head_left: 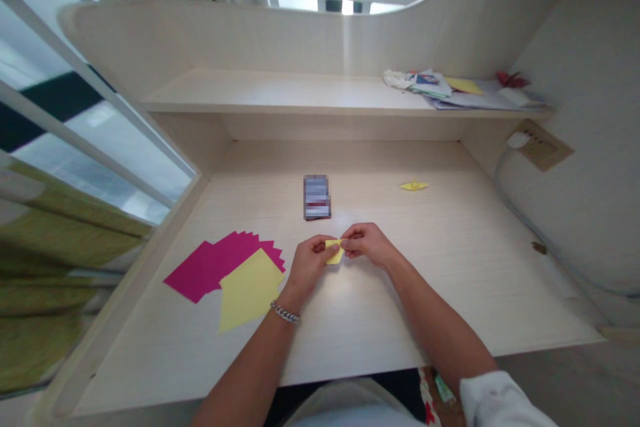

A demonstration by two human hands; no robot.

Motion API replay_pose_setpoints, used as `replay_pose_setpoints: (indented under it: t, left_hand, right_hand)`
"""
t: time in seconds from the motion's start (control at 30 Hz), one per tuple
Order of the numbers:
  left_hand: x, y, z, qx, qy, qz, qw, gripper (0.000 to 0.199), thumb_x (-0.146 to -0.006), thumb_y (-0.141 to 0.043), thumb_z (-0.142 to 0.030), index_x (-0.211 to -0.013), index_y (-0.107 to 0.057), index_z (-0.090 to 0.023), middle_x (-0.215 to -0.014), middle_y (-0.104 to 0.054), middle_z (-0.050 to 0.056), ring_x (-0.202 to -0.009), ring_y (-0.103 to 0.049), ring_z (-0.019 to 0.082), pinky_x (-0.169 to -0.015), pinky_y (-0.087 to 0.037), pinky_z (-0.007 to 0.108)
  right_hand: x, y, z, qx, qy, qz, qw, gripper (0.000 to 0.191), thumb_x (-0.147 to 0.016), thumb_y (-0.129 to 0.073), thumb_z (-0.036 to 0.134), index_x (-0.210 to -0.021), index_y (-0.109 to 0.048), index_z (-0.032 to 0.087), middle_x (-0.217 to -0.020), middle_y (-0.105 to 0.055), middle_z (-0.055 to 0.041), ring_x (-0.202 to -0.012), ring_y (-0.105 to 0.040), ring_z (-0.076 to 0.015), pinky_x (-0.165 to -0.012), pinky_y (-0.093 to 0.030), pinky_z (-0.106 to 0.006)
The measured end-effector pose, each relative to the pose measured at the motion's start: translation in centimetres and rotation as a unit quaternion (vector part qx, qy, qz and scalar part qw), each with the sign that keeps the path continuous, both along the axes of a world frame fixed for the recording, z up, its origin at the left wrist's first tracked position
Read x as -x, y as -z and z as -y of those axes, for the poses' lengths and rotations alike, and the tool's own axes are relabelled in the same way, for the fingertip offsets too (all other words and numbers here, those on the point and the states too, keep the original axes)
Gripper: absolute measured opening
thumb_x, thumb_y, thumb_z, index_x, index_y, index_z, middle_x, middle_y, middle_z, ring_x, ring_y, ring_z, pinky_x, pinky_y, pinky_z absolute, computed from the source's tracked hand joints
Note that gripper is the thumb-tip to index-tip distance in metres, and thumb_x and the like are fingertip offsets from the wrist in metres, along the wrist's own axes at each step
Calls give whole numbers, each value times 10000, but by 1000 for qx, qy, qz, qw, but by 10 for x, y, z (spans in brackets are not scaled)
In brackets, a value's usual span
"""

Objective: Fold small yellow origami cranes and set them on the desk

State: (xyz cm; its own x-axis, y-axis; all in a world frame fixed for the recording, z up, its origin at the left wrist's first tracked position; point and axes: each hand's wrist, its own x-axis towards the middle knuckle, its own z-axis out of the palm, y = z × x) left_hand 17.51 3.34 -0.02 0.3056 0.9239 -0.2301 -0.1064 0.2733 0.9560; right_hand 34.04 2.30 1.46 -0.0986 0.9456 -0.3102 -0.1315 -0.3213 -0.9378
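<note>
Folded yellow paper (332,256), one, small: over the surface (360,327), pinched by fingertips of both left hand (311,259) and right hand (367,243); loose yellow sheet (249,293) just beside left hand; hazard: uneven finger pressure could skew a crease
</note>
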Motion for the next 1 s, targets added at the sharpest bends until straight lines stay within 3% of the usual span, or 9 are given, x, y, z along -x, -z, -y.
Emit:
replay_pose_setpoints:
  t: [0.23, 0.4, 0.67, 0.8, 1.0]
  left_hand:
    - [2, -3, -13, -13, -36, 15, 999, 225, -571, -784, -229, -757, -696, -137, -673, -684, 33, -585, -601, 131, -523, -455, 220]
    - [5, -4, -24, -69, -10, -9, 998, 151, -576, -778, -223, -679, -702, -144, -681, -696, 44, -615, -613, 139, -591, -476, 246]
    - [11, 3, -27, -102, 24, -36, 994, 124, -610, -766, -248, -668, -699, -161, -708, -702, 47, -667, -633, 161, -661, -495, 279]
    - [14, 6, -27, -117, 37, -37, 992, 116, -620, -763, -247, -661, -696, -162, -706, -697, 48, -661, -624, 155, -650, -490, 269]
    - [14, 9, -25, -144, 57, -55, 986, 90, -670, -735, -248, -702, -707, -169, -749, -702, 55, -704, -635, 159, -680, -491, 267]
  right_hand:
    - [5, 5, -8, 15, 43, -50, 998, 261, -514, -795, 230, -727, -691, 122, -571, -645, -16, -496, -590, -112, -522, -493, -243]
    - [-1, 6, -13, 9, 11, -88, 996, 264, -540, -768, 224, -774, -700, 121, -647, -685, -48, -571, -640, -141, -603, -533, -281]
    - [2, 0, -8, -5, 36, -68, 997, 283, -561, -770, 255, -800, -693, 124, -612, -679, -37, -556, -646, -145, -609, -544, -295]
    - [0, 4, -7, 3, -1, -61, 998, 312, -587, -766, 281, -844, -692, 123, -646, -688, -45, -583, -650, -142, -637, -546, -304]
    - [-3, 10, -8, 6, 9, -67, 998, 269, -572, -764, 253, -799, -698, 124, -627, -683, -37, -562, -646, -140, -645, -544, -317]
